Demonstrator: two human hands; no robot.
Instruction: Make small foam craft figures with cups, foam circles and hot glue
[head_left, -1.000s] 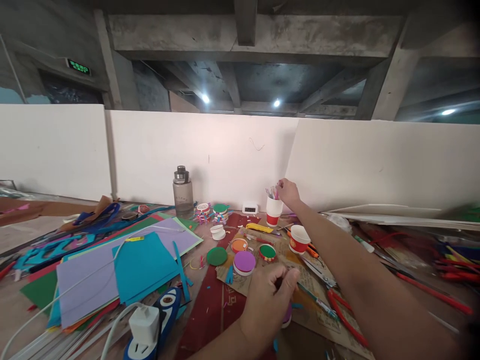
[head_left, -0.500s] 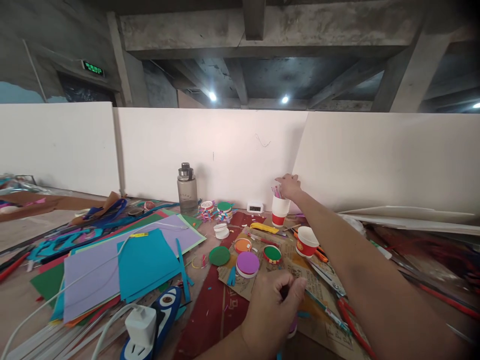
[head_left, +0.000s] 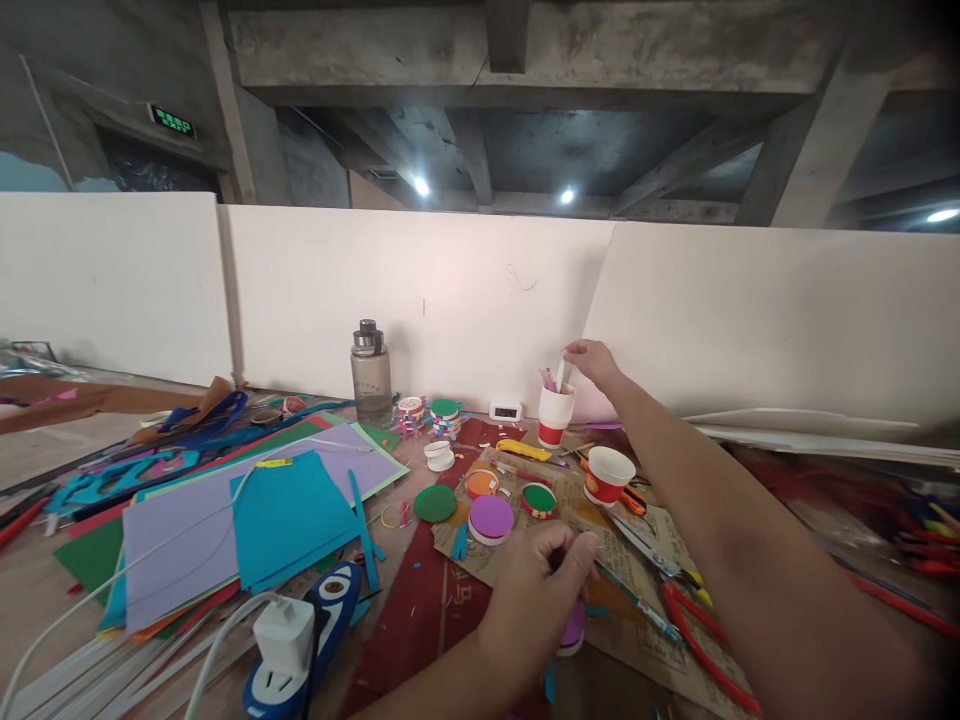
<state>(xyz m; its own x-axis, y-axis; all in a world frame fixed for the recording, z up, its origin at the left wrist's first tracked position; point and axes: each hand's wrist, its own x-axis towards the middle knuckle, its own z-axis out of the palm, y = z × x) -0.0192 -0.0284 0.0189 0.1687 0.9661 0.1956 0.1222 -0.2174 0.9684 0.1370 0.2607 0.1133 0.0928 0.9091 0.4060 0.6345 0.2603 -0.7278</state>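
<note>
My right hand (head_left: 592, 362) reaches far across the table and pinches a thin pale strip above a red-and-white paper cup (head_left: 555, 415) that holds several coloured strips. My left hand (head_left: 541, 592) rests near the table's front, fingers curled in a pinch over a small purple-topped round piece (head_left: 574, 630); what the fingertips grip is hidden. A second red-and-white cup (head_left: 606, 475) stands beside my right forearm. Round paper-covered discs lie between the hands: purple (head_left: 491, 518), green (head_left: 537, 498), orange (head_left: 481, 483) and flat dark green (head_left: 435, 503).
Coloured paper sheets (head_left: 225, 520) cover the left side. A white plug in a blue power strip (head_left: 289, 645) sits at the front. A grey water bottle (head_left: 371, 372) and small clock (head_left: 505, 410) stand by the white wall. Red-handled pliers (head_left: 694, 640) and scissors lie at right.
My right hand has risen out of the far cup, pulling a pale strip up with it. My left hand has stayed in its pinch near the front.
</note>
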